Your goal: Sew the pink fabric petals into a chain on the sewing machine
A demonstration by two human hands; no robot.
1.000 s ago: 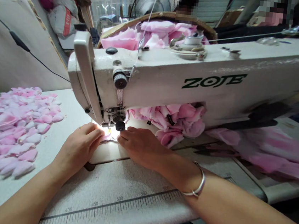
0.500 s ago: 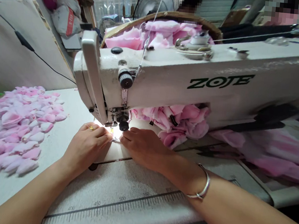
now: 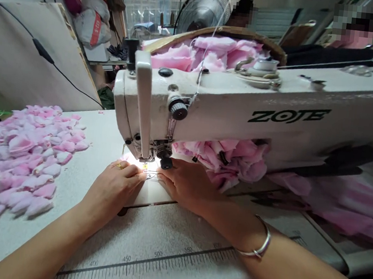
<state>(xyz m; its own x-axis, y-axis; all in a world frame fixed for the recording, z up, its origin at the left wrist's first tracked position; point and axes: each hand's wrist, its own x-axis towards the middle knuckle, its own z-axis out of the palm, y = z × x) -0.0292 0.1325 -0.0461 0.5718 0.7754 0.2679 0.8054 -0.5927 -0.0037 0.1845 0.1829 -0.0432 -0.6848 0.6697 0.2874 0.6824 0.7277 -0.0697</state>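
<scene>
A white sewing machine (image 3: 222,112) stands before me, its lamp lighting the needle area. My left hand (image 3: 115,185) is closed, fingertips pressed together on the bed just left of the presser foot; it wears a yellow ring. Opposite it, my right hand (image 3: 188,184) is also closed, its fingertips partly behind the black knob (image 3: 166,163). A thin, thread-like line runs across the small gap between my hands. Whatever my fingers pinch is too small and glare-washed to name. Gathered pink fabric (image 3: 227,159) bunches under the machine arm, beyond my right hand.
Many loose pink and white petal-shaped fabric pieces (image 3: 21,157) cover the table's left side. Pink sheer fabric (image 3: 333,203) and dark scissors (image 3: 273,202) lie at right. Behind stand a basket (image 3: 276,47) of pink fabric and a fan (image 3: 204,12). Other people sit farther back.
The whole view has shifted, so the machine appears farther right and lower. My right fingers have moved farther in behind the knob, and the gap between my hands looks slightly wider.
</scene>
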